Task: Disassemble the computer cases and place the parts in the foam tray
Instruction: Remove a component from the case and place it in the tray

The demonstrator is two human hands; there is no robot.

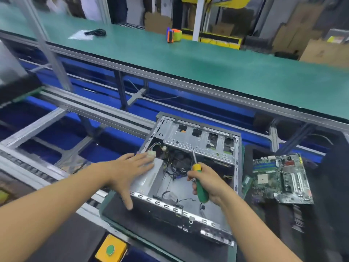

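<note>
While curling the right grip round a screwdriver, aims its shaft up-frame into the computer case, lower centre; lays the left grip flat and empty on the case's left.

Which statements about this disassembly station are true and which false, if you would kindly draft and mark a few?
1. The right hand grips a green-and-yellow screwdriver. True.
2. The left hand holds the motherboard. False: it rests flat, fingers straight, on the left side of the computer case; the motherboard lies outside the case, to its right.
3. The computer case lies open, with loose cables showing inside. True.
4. The orange-and-blue tape dispenser stands inside the case. False: it stands on the green bench beyond.
</note>
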